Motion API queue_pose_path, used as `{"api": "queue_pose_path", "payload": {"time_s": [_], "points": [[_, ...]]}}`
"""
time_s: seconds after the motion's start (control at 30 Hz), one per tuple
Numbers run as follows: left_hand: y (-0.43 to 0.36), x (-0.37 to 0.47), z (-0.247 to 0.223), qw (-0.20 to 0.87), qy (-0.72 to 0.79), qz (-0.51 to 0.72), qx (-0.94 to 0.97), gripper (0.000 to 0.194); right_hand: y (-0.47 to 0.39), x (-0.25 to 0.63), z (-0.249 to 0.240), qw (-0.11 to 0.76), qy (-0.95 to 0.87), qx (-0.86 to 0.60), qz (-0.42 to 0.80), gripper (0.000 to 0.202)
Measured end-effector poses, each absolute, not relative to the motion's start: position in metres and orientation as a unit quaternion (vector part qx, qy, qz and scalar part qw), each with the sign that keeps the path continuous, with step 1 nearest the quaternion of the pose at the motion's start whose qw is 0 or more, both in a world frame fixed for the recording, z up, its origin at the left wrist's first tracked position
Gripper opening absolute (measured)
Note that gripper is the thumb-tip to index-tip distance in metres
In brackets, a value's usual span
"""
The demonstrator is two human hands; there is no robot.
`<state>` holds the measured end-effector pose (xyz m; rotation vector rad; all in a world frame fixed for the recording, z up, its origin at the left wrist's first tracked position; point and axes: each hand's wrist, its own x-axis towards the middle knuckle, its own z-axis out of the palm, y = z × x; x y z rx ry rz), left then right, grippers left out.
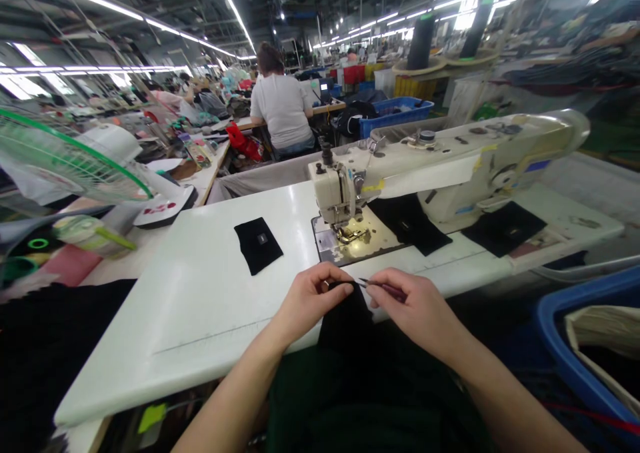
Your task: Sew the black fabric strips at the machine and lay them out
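My left hand (320,296) pinches the upper edge of a black fabric piece (345,323) between thumb and fingers, at the table's front edge. The cloth hangs down towards my dark clothing, where its lower end is hard to tell apart. Close to that edge, my right hand (413,304) grips small dark thread snips (369,282), their pointed tips facing the pinched cloth. Whether the tips touch it I cannot tell. Just beyond both hands stands the sewing machine (334,193), its needle area over a worn metal plate (327,243).
A black square with a small label (259,245) lies left on the white table (210,293). Two more black pieces (407,223) (504,228) lie by the machine. A fan (75,160) stands left, a blue bin (555,320) right. One person (281,103) sits ahead, facing away.
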<state>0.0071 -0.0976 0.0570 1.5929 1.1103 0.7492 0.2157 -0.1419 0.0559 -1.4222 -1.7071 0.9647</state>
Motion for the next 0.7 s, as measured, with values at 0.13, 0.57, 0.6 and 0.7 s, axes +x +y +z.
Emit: {"api": "queue_pose_path", "payload": {"time_s": [0.13, 0.57, 0.6, 0.7], "points": [[-0.0978, 0.0064, 0.0561, 0.470, 0.469, 0.312, 0.679, 0.017, -0.1411, 0.2142, 0.0535, 0.338, -0.659, -0.548, 0.388, 0.017], [-0.0967, 0.0096, 0.0569, 0.423, 0.473, 0.301, 0.712, 0.010, -0.1367, 0.2153, 0.0532, 0.309, -0.679, -0.562, 0.357, 0.019], [-0.0967, 0.0106, 0.0569, 0.421, 0.475, 0.302, 0.711, 0.010, -0.1363, 0.2149, 0.0535, 0.305, -0.680, -0.565, 0.353, 0.019], [-0.0962, 0.0133, 0.0545, 0.424, 0.482, 0.308, 0.702, 0.010, -0.1356, 0.2125, 0.0520, 0.307, -0.681, -0.570, 0.342, 0.019]]}}
